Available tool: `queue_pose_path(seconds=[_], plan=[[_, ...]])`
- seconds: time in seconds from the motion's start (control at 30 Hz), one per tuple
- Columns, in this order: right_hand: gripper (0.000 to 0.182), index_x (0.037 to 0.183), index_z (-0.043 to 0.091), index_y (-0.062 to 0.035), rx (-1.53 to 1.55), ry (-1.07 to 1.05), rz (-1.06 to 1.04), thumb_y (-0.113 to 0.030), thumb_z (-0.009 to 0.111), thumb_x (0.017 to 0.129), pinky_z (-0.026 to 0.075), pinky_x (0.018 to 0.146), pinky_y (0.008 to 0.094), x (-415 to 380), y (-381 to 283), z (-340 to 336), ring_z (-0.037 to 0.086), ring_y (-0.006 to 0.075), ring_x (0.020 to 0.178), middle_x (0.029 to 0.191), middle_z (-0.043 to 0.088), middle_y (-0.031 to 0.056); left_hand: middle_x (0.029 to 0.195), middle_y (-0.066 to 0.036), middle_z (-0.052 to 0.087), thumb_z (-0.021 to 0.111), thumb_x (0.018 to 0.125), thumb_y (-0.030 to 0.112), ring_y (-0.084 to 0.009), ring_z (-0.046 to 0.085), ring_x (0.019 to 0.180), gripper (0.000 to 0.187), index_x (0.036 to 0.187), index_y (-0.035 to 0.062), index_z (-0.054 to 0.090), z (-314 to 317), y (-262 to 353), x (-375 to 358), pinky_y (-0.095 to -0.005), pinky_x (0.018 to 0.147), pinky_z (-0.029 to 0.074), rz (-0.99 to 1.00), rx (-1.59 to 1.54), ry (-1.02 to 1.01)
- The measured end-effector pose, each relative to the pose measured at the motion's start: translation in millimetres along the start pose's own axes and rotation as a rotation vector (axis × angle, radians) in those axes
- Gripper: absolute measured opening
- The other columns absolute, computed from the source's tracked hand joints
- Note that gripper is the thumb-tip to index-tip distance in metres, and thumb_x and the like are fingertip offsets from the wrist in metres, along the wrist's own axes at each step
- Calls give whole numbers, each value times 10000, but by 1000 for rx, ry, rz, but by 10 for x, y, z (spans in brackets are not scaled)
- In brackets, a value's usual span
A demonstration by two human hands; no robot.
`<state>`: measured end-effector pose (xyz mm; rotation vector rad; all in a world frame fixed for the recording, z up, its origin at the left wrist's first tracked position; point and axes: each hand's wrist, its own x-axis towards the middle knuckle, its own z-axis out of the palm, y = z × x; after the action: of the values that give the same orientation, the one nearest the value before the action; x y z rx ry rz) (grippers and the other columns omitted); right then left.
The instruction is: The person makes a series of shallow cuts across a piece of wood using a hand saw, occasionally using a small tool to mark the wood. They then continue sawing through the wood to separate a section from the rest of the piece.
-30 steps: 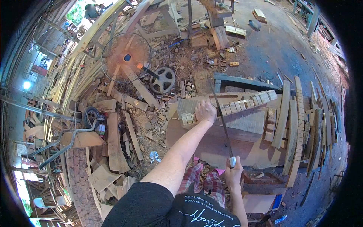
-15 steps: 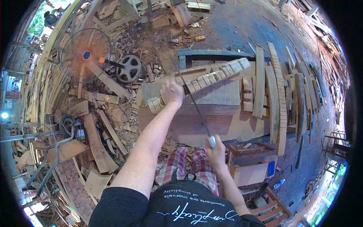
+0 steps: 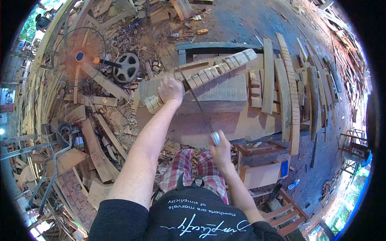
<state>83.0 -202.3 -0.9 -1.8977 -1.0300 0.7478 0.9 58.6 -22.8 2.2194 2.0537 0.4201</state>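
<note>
My left hand point(image 3: 171, 89) presses down on a long notched wooden piece point(image 3: 213, 71) that lies slantwise across a wooden workbench point(image 3: 193, 128). My right hand point(image 3: 220, 149) grips the handle of a long thin saw point(image 3: 196, 101). The blade runs up and away from that hand and crosses the notched piece just to the right of my left hand. The piece is cut into several blocks along its length.
Several curved and notched wooden slats point(image 3: 286, 88) lie on the right of the bench. A standing fan point(image 3: 78, 56), a wheel point(image 3: 126, 67) and heaps of scrap boards point(image 3: 96, 144) cover the ground at the left. A wooden frame point(image 3: 263, 164) stands by my right leg.
The view has swung so the bench and fan sit higher and further left. Both hands keep their hold; the saw hand has drawn slightly back toward my body.
</note>
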Motion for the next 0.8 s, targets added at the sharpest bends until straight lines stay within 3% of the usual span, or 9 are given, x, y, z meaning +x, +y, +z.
queue_pose_path(seconds=[0.13, 0.23, 0.37, 0.53, 0.8], plan=[[222, 879, 459, -16, 10, -4, 12, -177, 612, 878, 420, 645, 476, 266, -69, 116, 540, 457, 782, 808, 561, 224, 1035, -163, 633, 484, 823, 200, -344, 606, 991, 225, 938, 79, 635, -22, -6, 15, -487, 818, 474, -7, -42, -32], [195, 917, 481, -12, 41, -38, 30, -151, 611, 875, 435, 649, 466, -205, -105, -194, 552, 454, 789, 824, 572, 228, 1131, -143, 597, 473, 839, 200, -306, 559, 1086, 266, 1021, 97, 638, -108, 47, 44, -478, 904, 427, -62, -74, -126], [183, 955, 498, -15, 37, -57, 96, -126, 615, 867, 446, 654, 457, -465, 58, -252, 562, 449, 795, 843, 583, 233, 1115, -142, 602, 488, 833, 196, -321, 569, 1065, 253, 1014, 87, 628, -137, 71, 17, -476, 871, 446, -46, -64, -114], [178, 930, 500, -18, -56, -24, 10, -135, 619, 867, 438, 639, 461, 311, -133, 120, 560, 445, 765, 816, 577, 229, 1103, -137, 605, 488, 833, 201, -325, 569, 1054, 253, 1011, 91, 630, -65, 4, 25, -483, 858, 447, -22, -65, -99], [172, 938, 497, -10, -13, -38, 47, -116, 615, 870, 446, 631, 429, -344, -229, -276, 558, 447, 758, 776, 561, 222, 1051, -139, 619, 493, 832, 209, -321, 582, 1027, 249, 994, 99, 647, -87, 39, -6, -471, 834, 456, -15, -62, -68]])
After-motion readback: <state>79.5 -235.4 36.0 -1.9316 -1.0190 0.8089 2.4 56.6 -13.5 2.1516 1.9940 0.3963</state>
